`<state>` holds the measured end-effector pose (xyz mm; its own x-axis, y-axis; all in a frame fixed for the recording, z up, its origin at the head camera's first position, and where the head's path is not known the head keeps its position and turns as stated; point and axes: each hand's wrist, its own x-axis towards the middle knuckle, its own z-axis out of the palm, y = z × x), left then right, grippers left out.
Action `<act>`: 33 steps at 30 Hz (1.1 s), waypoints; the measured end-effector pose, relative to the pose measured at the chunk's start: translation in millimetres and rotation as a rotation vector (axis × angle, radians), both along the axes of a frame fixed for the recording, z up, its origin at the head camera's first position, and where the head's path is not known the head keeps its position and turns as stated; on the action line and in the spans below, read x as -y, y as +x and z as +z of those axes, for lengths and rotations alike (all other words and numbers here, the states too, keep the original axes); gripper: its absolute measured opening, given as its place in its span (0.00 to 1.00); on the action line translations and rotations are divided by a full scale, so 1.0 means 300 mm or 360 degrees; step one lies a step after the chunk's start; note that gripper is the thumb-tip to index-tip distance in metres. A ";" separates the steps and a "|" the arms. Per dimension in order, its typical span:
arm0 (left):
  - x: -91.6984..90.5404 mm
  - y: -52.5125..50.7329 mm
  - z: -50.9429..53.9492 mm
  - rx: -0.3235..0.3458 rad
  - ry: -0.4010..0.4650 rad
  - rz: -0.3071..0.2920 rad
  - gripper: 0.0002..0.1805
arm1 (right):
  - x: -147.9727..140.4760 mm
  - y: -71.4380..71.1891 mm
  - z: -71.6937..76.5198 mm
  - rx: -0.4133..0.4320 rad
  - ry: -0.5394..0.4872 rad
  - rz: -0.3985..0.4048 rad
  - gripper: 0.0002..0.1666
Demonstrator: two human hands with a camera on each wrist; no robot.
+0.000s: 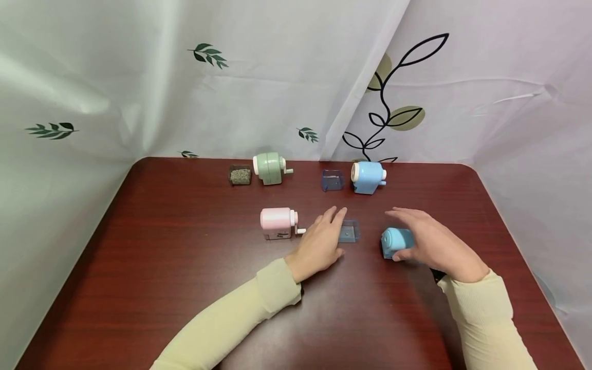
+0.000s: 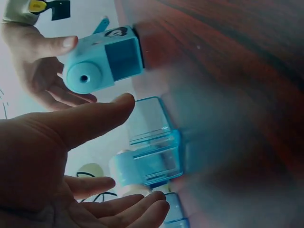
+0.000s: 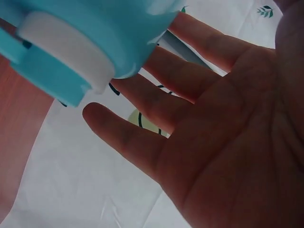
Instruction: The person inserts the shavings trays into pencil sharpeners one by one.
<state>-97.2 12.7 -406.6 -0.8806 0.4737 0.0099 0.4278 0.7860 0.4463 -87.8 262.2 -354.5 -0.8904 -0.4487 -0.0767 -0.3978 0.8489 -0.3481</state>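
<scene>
The bench is a reddish-brown, wood-grained surface with rounded far corners and a glossy reflection near its centre. White sheeting, creased and printed with dark green sprigs and a black-outlined vine, forms the backdrop and both sides.

The turquoise plastic crank sharpener stands on the right part of the bench, between the thumb and fingers of the right hand. These fingers are extended and released; whether they touch the casing cannot be determined. The left hand has released, extended fingers, beside a clear bluish plastic drawer. A pink crank sharpener stands left of this hand.

Rear row, left to right: a dark translucent drawer containing shavings, a sage-green crank sharpener, a dark-blue transparent drawer and a light-blue crank sharpener with white fittings.

In the head view, the right hand covers one end of the turquoise sharpener, and both pale yellow sleeves are cut off below. The right wrist view crops the turquoise casing at the top. In the left wrist view, the near bench surface is blurred.
</scene>
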 end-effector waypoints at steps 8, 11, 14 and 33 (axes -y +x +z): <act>-0.022 -0.040 -0.042 -0.0012 -0.0056 0.0042 0.48 | -0.009 0.004 -0.009 0.0018 -0.0008 -0.0034 0.45; -0.025 -0.049 -0.054 -0.0028 -0.0080 0.0045 0.45 | -0.011 0.004 -0.015 0.0017 -0.0006 -0.0035 0.43; -0.027 -0.054 -0.058 -0.0033 -0.0077 0.0052 0.41 | -0.012 0.005 -0.022 0.0011 0.0012 -0.0037 0.40; -0.022 -0.058 -0.048 0.0021 0.0066 0.0053 0.31 | -0.021 0.004 -0.030 -0.0050 0.0001 -0.0017 0.35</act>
